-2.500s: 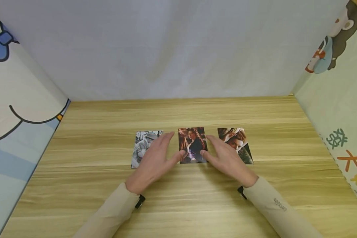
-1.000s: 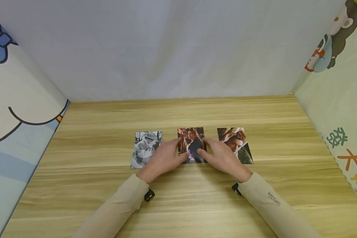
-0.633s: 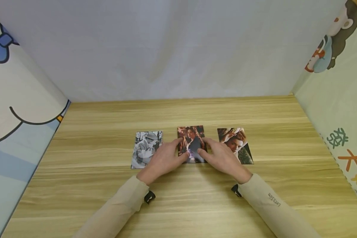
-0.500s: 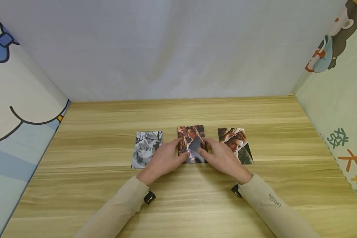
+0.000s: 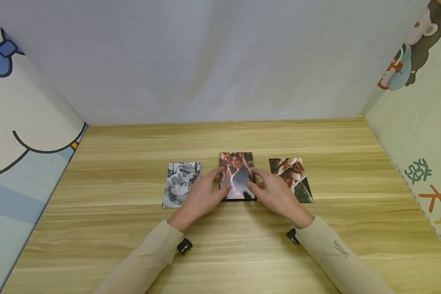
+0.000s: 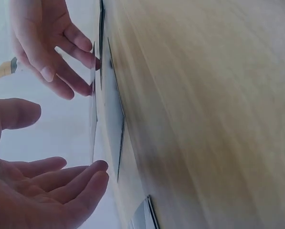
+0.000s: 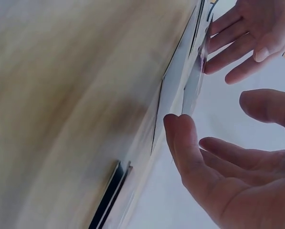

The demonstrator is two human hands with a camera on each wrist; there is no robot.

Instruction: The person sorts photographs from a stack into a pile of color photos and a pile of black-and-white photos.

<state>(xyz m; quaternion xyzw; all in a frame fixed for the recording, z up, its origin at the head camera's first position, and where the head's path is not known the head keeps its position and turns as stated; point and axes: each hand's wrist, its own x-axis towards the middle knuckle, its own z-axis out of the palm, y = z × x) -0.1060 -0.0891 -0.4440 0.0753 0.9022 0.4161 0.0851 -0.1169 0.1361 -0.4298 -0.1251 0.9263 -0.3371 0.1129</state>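
My left hand (image 5: 202,194) and right hand (image 5: 277,194) stand at opposite sides of a colour photo card (image 5: 237,173) showing a figure in dark clothes. Fingertips of both hands touch its side edges and carry it between them, fingers relaxed. The wrist views show this thin card (image 6: 93,121) edge-on, raised a little over another card (image 6: 114,119) on the table. From the head view, only a dark edge of the lower card shows along the near side. In the right wrist view, my thumb (image 7: 264,105) stands away from the raised card.
A black-and-white photo card (image 5: 178,183) lies to the left, partly behind my left hand. Another colour photo card (image 5: 297,183) lies to the right. The wooden table (image 5: 239,253) meets a pale cloth backdrop (image 5: 220,61), with printed cloth panels (image 5: 411,134) at both sides.
Both hands have closed in on the middle card's sides. That card has since risen slightly and shifted away from me, exposing a dark edge beneath. The outer two cards have stayed put.
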